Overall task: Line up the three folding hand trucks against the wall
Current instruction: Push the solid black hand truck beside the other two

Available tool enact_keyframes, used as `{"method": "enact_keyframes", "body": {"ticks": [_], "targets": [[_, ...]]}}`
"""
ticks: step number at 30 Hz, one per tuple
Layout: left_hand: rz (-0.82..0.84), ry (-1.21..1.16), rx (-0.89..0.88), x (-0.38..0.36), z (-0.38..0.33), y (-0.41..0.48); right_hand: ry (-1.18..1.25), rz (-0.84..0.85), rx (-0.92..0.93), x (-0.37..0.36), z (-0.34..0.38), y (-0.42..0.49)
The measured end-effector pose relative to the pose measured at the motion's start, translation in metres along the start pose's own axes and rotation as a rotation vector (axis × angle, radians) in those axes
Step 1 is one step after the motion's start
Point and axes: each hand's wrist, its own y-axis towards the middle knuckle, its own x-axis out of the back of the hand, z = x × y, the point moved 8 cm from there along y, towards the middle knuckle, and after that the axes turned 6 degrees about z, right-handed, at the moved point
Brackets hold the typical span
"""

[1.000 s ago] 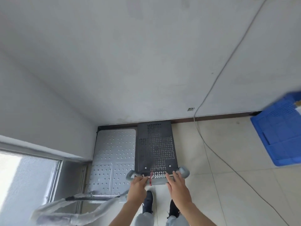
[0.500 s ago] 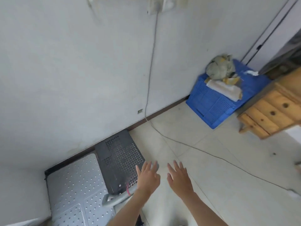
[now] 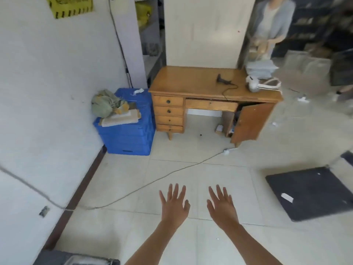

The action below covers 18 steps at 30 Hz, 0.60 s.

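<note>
both sets of fingers were spread wide, palms down, gripping nothing: the left hand (image 3: 174, 205) and right hand (image 3: 221, 207) hung side by side above the pale tiled floor (image 3: 172, 240). a grey cable (image 3: 152, 182) ran across the tiles just ahead of them. off to the right lay a dark flat hand truck platform (image 3: 311, 194), well away from the white wall (image 3: 47, 92). by that wall, at the bottom left corner, another dark truck edge (image 3: 76, 260) showed. farther off stood a blue plastic crate (image 3: 128, 131) beside a wooden desk (image 3: 200, 88).
</note>
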Motion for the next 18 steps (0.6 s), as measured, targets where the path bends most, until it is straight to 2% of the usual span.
{"method": "enact_keyframes", "body": {"ticks": [4, 9, 18], "targets": [[0.091, 0.076, -0.24, -0.043, -0.152, 0.034, 0.126, -0.076, -0.222, 0.042, -0.134, -0.028], [0.143, 0.176, -0.479, -0.08, -0.308, 0.067, 0.216, -0.133, -0.444, 0.075, -0.265, -0.061], [0.258, 0.264, -0.722, -0.146, -0.534, 0.152, 0.279, -0.233, -0.728, 0.132, -0.475, -0.075]]}}
